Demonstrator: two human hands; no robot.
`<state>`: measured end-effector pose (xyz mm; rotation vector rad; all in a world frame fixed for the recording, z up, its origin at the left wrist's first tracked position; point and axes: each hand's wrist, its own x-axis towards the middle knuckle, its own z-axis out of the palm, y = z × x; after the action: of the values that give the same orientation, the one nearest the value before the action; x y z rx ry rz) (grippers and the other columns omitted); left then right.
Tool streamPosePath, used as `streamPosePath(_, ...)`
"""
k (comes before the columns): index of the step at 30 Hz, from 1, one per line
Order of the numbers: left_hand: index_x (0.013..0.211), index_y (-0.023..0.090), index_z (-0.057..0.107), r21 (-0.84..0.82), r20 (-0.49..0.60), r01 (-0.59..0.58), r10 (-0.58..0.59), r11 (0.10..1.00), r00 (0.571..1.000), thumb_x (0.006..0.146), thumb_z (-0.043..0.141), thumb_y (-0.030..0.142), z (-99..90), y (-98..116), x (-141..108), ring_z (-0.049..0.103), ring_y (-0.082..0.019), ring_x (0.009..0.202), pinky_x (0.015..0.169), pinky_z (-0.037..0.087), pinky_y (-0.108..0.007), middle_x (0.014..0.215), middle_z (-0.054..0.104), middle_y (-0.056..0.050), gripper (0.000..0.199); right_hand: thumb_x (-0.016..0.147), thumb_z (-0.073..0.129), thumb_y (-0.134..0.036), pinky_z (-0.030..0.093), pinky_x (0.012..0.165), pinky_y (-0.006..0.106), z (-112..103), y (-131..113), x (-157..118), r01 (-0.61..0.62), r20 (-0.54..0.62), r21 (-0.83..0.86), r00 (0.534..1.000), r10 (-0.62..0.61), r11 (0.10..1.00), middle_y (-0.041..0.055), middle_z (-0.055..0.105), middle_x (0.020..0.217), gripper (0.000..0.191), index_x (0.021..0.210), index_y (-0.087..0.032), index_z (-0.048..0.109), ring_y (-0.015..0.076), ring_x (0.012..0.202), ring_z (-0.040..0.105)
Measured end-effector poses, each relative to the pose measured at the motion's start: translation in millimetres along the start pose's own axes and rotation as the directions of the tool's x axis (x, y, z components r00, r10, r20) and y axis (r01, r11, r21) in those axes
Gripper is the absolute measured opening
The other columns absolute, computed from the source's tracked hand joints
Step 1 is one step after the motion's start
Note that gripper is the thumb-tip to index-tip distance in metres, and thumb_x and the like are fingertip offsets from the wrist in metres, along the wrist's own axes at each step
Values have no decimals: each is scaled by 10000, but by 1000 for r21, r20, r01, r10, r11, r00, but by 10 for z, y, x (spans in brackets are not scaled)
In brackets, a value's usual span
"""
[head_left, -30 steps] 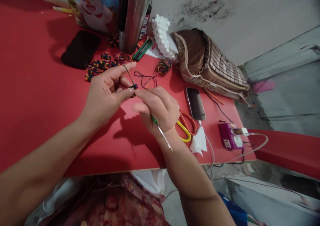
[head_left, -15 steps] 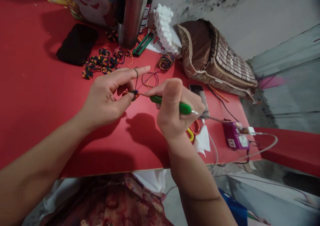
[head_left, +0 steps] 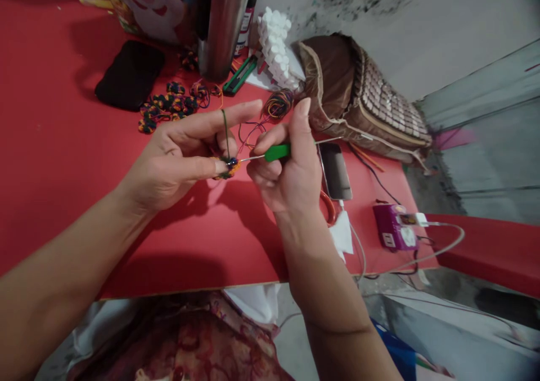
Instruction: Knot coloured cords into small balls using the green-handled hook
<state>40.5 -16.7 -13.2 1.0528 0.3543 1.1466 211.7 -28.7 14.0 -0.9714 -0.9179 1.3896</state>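
Note:
Between the thumb and fingers of my left hand (head_left: pixel 177 156) is a small crochet piece (head_left: pixel 230 169) in dark green, orange and blue. Dark green yarn (head_left: pixel 226 126) runs from it up around my outstretched left index finger. My right hand (head_left: pixel 291 167) grips the green handle of a crochet hook (head_left: pixel 277 152), with the thumb pointing up. The hook's thin metal tip meets the right edge of the piece, and its other metal end sticks out to the right. Behind my hands lie a small yarn ball (head_left: pixel 278 104) and several finished crochet pieces (head_left: pixel 169 105) in like colours.
On the red table (head_left: pixel 50 161) lie a black pouch (head_left: pixel 130 74), a green box cutter (head_left: pixel 240 76) and a phone (head_left: pixel 335 170) on a cable. A metal flask (head_left: pixel 225 26) stands at the back beside a brown bag (head_left: pixel 363 88). Scissors (head_left: pixel 328 207) and a purple power box (head_left: pixel 394 226) are at right.
My right hand has rolled over, thumb now up, and the hook's rear end has swung upward. My left hand has tilted, showing more of the crochet piece.

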Motion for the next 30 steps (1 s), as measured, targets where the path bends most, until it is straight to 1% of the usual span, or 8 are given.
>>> streamPosePath(3, 1261, 277, 904, 6, -14, -50, 50, 999, 999, 813, 989, 138, -42, -116, 9, 680, -114, 768, 730, 608, -222, 834, 750, -2, 477, 968, 647, -837, 187, 332, 245, 18, 67, -48, 65, 77, -1, 995, -64, 998, -102, 270, 386, 708, 574, -249, 675, 58, 340, 126)
streamPosePath(7, 1268, 335, 902, 71, -79, -96, 102, 993, 992, 867, 985, 208, 36, -205, -23, 743, -164, 828, 769, 647, -301, 951, 811, -8, 429, 1085, 521, -755, 254, 370, 234, 59, 136, -171, 259, 97, 30, 961, -260, 965, -61, 428, 453, 688, 689, -258, 785, 66, 353, 267)
streamPosePath(9, 1204, 368, 919, 96, -136, -150, 162, 984, 977, 829, 1020, 237, 118, -196, -46, 741, -154, 830, 793, 660, -297, 915, 798, 14, 410, 1097, 464, -771, 288, 392, 236, 86, 129, -196, 251, 14, -2, 968, -251, 968, -59, 428, 467, 697, 730, -272, 783, 68, 369, 277)
streamPosePath(13, 1153, 375, 919, 202, -242, -119, 167, 972, 956, 810, 1007, 191, 235, -144, -87, 752, -215, 987, 827, 679, -343, 1060, 821, -13, 399, 1074, 339, -857, 281, 393, 235, 104, 81, -109, 134, -129, -18, 982, -136, 991, -75, 342, 490, 748, 809, -266, 712, 69, 385, 233)
streamPosePath(17, 1217, 343, 904, 226, -247, -110, 166, 968, 955, 785, 966, 108, 222, -162, -103, 744, -242, 1070, 822, 638, -343, 1134, 824, -28, 496, 1005, 498, -894, 232, 377, 215, 54, 104, 15, 75, -77, 93, 995, -68, 993, -105, 314, 530, 684, 834, -259, 686, 52, 399, 181)
streamPosePath(22, 1202, 300, 911, 97, -237, -85, 106, 992, 966, 788, 837, 68, 160, -187, -99, 754, -218, 1052, 867, 615, -341, 1175, 842, -23, 481, 976, 565, -890, 262, 384, 212, 28, 216, 34, 85, -10, 104, 996, -85, 991, -112, 310, 535, 656, 855, -265, 720, 57, 399, 198)
streamPosePath(26, 1180, 244, 901, -26, -246, -36, 28, 999, 969, 777, 792, 148, 153, -126, -94, 788, -282, 1083, 956, 634, -423, 1155, 850, -57, 429, 1021, 531, -849, 273, 398, 214, 63, 279, 6, 116, -35, 65, 993, -114, 991, -104, 328, 535, 633, 867, -272, 741, 64, 403, 229)
streamPosePath(30, 1159, 217, 897, -95, -255, -19, -6, 995, 967, 912, 774, 305, 164, -104, -70, 799, -288, 1007, 903, 651, -436, 1092, 844, -77, 290, 1037, 565, -793, 335, 421, 229, 89, 315, -6, 188, -73, -11, 979, -188, 982, -92, 390, 558, 562, 887, -289, 767, 71, 418, 294)
